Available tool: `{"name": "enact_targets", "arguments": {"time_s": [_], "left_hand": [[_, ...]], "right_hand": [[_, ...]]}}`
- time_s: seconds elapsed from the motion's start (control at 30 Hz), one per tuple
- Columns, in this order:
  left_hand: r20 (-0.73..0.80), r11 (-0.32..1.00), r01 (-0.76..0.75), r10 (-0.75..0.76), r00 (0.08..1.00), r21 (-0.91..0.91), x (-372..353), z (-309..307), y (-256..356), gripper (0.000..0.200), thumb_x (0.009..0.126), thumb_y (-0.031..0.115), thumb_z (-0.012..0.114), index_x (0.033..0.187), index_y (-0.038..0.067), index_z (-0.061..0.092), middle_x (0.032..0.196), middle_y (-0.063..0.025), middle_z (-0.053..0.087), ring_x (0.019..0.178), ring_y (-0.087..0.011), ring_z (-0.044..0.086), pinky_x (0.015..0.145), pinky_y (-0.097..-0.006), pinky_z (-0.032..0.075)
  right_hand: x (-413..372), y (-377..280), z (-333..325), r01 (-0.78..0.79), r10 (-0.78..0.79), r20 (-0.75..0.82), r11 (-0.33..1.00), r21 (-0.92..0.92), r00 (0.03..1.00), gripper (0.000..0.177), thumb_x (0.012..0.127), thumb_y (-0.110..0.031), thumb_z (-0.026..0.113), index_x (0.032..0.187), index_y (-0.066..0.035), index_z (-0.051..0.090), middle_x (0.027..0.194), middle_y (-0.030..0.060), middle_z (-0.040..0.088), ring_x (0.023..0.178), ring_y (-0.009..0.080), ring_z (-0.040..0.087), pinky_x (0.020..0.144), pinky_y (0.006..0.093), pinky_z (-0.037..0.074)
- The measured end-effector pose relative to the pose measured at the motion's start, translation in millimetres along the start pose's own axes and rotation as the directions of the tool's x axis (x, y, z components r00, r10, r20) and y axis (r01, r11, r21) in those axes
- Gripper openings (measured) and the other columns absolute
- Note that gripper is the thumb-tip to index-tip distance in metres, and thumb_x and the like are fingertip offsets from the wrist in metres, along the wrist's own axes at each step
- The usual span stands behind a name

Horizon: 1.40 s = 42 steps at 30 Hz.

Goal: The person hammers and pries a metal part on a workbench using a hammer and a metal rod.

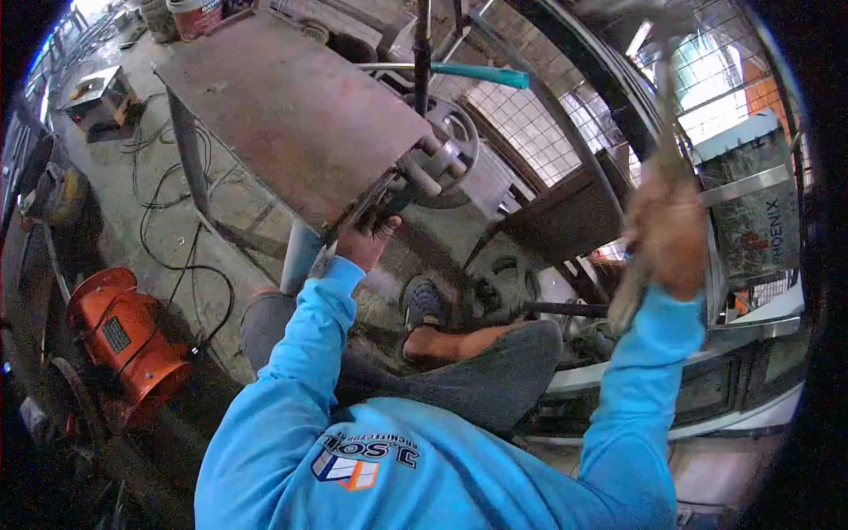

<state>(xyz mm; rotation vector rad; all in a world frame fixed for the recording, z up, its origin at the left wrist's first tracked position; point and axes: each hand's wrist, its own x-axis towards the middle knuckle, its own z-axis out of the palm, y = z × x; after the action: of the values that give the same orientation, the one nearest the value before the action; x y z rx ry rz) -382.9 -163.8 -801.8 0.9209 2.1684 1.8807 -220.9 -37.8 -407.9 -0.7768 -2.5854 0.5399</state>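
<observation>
My right hand [669, 231] is raised at the right, closed round the handle of a hammer [666, 97]. Motion smears both, and the hammer's head is a blur near the top edge. At the near corner of a rusty metal-topped table [283, 106], my left hand [364, 243] has its fingers curled round a dark, narrow metal piece whose exact kind I cannot make out. Just beyond that hand sits a clamp-like metal fixture [431, 168] with round bars, beside a spoked handwheel [459, 132].
An orange blower [128, 340] lies on the floor at left, near black cables [146, 205] and a metal box [99, 102]. A teal-handled rod [481, 73] crosses behind the table. A bucket [194, 16] stands at the far end. Window frames and a "PHOENIX" panel [751, 203] are at right.
</observation>
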Motion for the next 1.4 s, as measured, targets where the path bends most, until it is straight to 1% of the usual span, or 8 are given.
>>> {"name": "enact_targets", "arguments": {"time_s": [0.1,0.17,0.3,0.4,0.83,1.13,1.3,1.4], "left_hand": [[0.002,0.983,-0.090,0.091,0.996,0.158,-4.7,1.4,-12.3,0.053,0.084,0.048,0.056,0.122,0.010,0.053,0.115,-0.0157,0.057,0.105,-0.0359,0.052,0.092,-0.0426,0.040],[0.024,0.897,-0.231,0.240,0.970,0.376,-2.9,5.8,-38.1,0.053,0.084,0.048,0.057,0.121,0.010,0.053,0.116,-0.0159,0.057,0.105,-0.0363,0.052,0.093,-0.0424,0.039],[-0.002,0.830,-0.323,0.363,0.932,0.455,2.8,14.6,-81.2,0.055,0.084,0.048,0.057,0.122,0.009,0.052,0.119,-0.0168,0.055,0.109,-0.0366,0.049,0.097,-0.0424,0.035],[-0.003,0.959,0.074,-0.078,0.997,-0.274,0.0,2.6,-33.9,0.056,0.084,0.047,0.056,0.125,0.009,0.049,0.122,-0.0176,0.053,0.113,-0.0356,0.047,0.099,-0.0419,0.033],[0.024,0.873,-0.030,0.021,1.000,0.487,-1.9,17.3,-31.7,0.055,0.084,0.048,0.057,0.119,0.005,0.054,0.121,-0.0195,0.053,0.112,-0.0345,0.049,0.100,-0.0416,0.035],[0.038,0.946,0.246,-0.260,0.965,0.210,-0.1,-15.9,47.2,0.060,0.081,0.055,0.057,0.100,-0.002,0.062,0.097,-0.0232,0.062,0.091,-0.0384,0.058,0.082,-0.0446,0.043],[0.037,0.858,0.362,-0.402,0.915,0.363,-0.5,-9.0,28.5,0.059,0.080,0.054,0.058,0.100,-0.001,0.062,0.096,-0.0235,0.062,0.089,-0.0391,0.058,0.081,-0.0454,0.043],[-0.182,0.989,-0.144,0.139,0.973,-0.013,3.9,3.9,15.5,0.060,0.081,0.054,0.057,0.106,-0.001,0.059,0.100,-0.0229,0.061,0.092,-0.0403,0.057,0.082,-0.0455,0.043]], "right_hand": [[35.6,-5.5,-3.0,0.129,0.122,-0.421,0.844,0.521,0.899,0.038,0.091,-0.041,0.049,0.076,-0.006,0.050,0.054,0.0040,0.051,0.048,0.0138,0.049,0.049,0.0290,0.042],[31.1,47.1,52.0,0.035,-0.013,-0.620,0.999,0.023,0.785,0.037,0.089,-0.037,0.052,0.077,-0.002,0.054,0.062,0.0105,0.058,0.055,0.0209,0.056,0.056,0.0346,0.045],[-0.9,126.0,105.2,-0.259,0.237,0.285,0.965,0.043,0.929,0.026,0.086,-0.027,0.058,0.092,-0.003,0.052,0.060,0.0072,0.054,0.044,0.0174,0.051,0.044,0.0338,0.045],[4.4,58.2,45.3,-0.338,0.292,0.195,0.900,0.275,0.936,0.029,0.087,-0.026,0.057,0.102,-0.004,0.046,0.056,0.0026,0.048,0.039,0.0115,0.048,0.035,0.0266,0.041],[-38.2,54.4,1.0,-0.048,0.060,-0.012,0.883,0.468,0.998,0.026,0.088,-0.020,0.056,0.107,-0.005,0.048,0.066,0.0027,0.051,0.051,0.0107,0.050,0.048,0.0242,0.045],[-12.3,-53.1,-104.5,0.385,-0.857,-0.318,0.476,-0.791,0.406,0.034,0.094,-0.030,0.039,0.073,-0.006,0.052,0.055,0.0022,0.048,0.044,0.0108,0.048,0.037,0.0221,0.042],[6.5,21.5,-41.4,0.742,-0.780,-0.132,0.623,-0.248,0.611,0.024,0.081,-0.008,0.052,0.103,0.001,0.059,0.086,0.0092,0.062,0.073,0.0209,0.062,0.066,0.0304,0.051],[-12.2,28.3,-20.4,0.434,-0.437,-0.097,0.899,-0.052,0.894,0.024,0.087,-0.021,0.049,0.099,-0.002,0.058,0.075,0.0057,0.057,0.062,0.0151,0.055,0.056,0.0286,0.046]]}}
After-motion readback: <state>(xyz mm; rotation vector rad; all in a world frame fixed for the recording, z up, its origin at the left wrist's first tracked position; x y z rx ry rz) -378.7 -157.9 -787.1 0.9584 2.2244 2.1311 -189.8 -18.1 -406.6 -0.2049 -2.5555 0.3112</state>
